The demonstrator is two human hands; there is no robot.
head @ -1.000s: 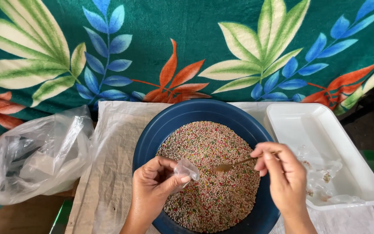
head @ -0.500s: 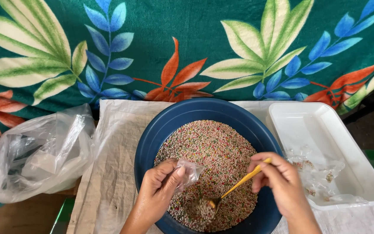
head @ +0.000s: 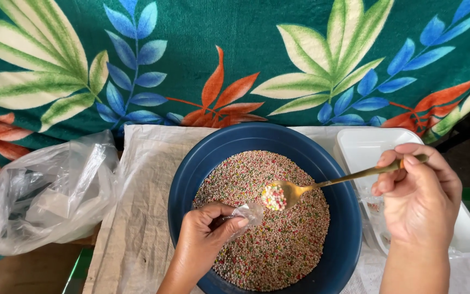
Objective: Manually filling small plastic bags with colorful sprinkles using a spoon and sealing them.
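A dark blue bowl (head: 191, 174) holds a heap of tiny multicoloured beads (head: 262, 239). My left hand (head: 205, 239) pinches a small clear plastic bag (head: 248, 213) just above the beads. My right hand (head: 417, 198) grips the handle end of a gold spoon (head: 322, 184). The spoon's bowl carries a small load of beads and hovers right beside the little bag's mouth.
A white rectangular tray (head: 365, 147) with a few small filled bags sits right of the bowl. A large crumpled clear plastic bag (head: 50, 193) lies at the left. A pale woven sheet (head: 137, 218) covers the table. A green leaf-patterned cloth (head: 235, 54) hangs behind.
The spoon dipped into the beads half a second ago. It has since lifted with a scoop of beads and swung up to the small bag in my left hand.
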